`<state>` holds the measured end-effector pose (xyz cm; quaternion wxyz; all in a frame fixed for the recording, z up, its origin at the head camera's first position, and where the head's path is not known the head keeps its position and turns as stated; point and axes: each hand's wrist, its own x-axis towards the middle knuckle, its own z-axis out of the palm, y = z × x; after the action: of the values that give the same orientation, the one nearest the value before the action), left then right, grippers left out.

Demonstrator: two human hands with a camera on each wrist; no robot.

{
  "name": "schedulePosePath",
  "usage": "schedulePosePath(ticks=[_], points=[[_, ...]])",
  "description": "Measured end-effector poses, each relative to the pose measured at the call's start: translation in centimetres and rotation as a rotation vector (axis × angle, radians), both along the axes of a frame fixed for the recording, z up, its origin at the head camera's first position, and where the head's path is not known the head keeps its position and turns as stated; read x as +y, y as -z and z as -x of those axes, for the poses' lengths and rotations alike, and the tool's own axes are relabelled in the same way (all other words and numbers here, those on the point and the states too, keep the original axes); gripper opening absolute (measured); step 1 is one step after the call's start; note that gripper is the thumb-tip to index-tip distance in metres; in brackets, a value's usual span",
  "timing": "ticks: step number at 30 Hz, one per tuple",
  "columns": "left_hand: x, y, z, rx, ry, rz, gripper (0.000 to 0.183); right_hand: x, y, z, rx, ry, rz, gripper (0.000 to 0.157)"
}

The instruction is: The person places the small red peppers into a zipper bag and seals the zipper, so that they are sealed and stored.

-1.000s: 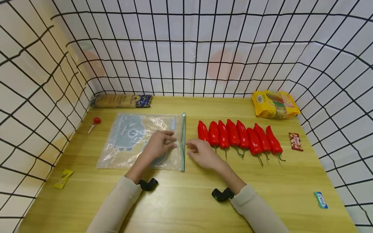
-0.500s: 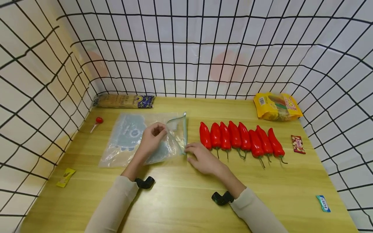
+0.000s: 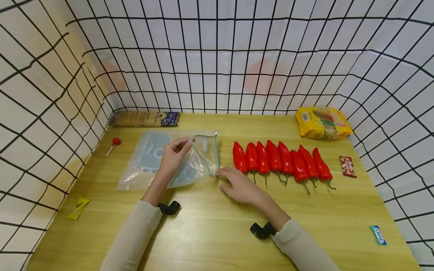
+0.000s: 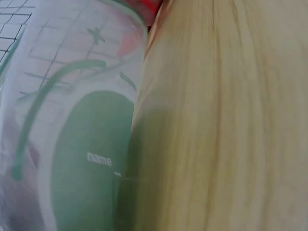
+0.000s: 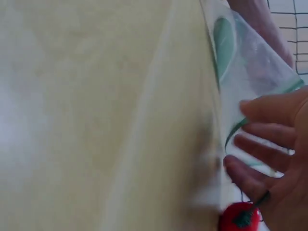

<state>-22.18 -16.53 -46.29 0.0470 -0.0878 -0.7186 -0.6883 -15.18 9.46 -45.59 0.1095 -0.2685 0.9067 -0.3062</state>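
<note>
A clear zip bag with a blue-green cartoon print lies on the wooden table, its mouth facing right and gaping. My left hand pinches the upper layer at the mouth and holds it raised off the table. The raised print, with the word "name", fills the left side of the left wrist view. At the near corner of the mouth, my right hand has its fingers loosely bent; whether the fingertips touch the bag is hard to tell. Several red peppers lie in a row just beyond and right of that hand.
Along the back are a packet of noodles and a yellow snack bag. A red lollipop and a yellow sachet lie left; a red packet and a small blue packet lie right. Black wire mesh encloses the table.
My left hand has taken hold of the bag's upper layer and drawn it up and left, so the flat mouth now gapes. The right hand has stayed close to the mouth's near corner.
</note>
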Motion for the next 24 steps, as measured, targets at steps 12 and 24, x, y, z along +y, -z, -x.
schedulePosePath(ticks=[12,24], points=[[0.8,-2.3,-0.8,0.047,0.061,0.122,0.020,3.2,-2.0,2.0,0.154,0.297,0.105,0.043],[1.5,-2.7,-1.6,-0.023,0.015,0.159,0.029,3.2,-0.6,2.9,0.130,0.203,-0.128,0.045]])
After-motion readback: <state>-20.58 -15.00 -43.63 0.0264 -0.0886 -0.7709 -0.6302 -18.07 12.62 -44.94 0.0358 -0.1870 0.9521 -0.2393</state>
